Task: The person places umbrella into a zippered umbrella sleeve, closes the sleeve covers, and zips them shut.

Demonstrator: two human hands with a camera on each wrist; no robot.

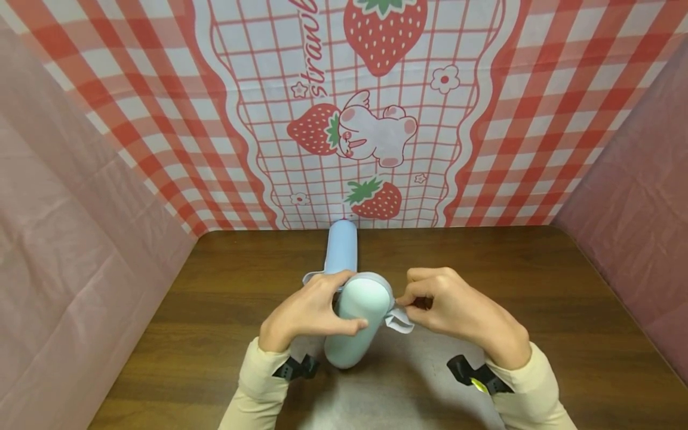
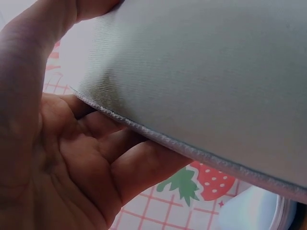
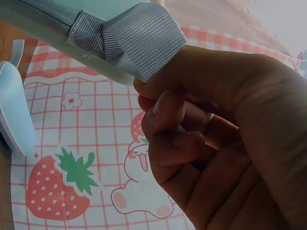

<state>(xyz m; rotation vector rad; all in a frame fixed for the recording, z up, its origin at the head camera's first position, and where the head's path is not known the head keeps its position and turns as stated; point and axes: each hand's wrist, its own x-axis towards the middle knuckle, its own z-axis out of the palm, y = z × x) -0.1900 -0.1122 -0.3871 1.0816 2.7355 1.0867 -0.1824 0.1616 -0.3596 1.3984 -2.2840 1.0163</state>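
Observation:
A mint-green pencil case (image 1: 357,322), long and rounded with a grey edge band, is tilted up above the table. My left hand (image 1: 312,307) grips it from the left side, thumb across its face; in the left wrist view the fingers (image 2: 148,165) lie behind its edge. A grey webbing loop (image 3: 144,40) sticks out from the case's right side. Beside that loop, the thumb and forefinger of my right hand (image 1: 454,307) pinch at the case's edge; the exact bit between the fingertips is hidden. The other right fingers are curled.
Behind the green case a light-blue case (image 1: 342,245) with its own loop lies on the brown wood-look table (image 1: 242,263), reaching toward the back. A strawberry-print cloth (image 1: 269,149) hangs behind the table, and pink cloth (image 1: 80,239) lines the sides.

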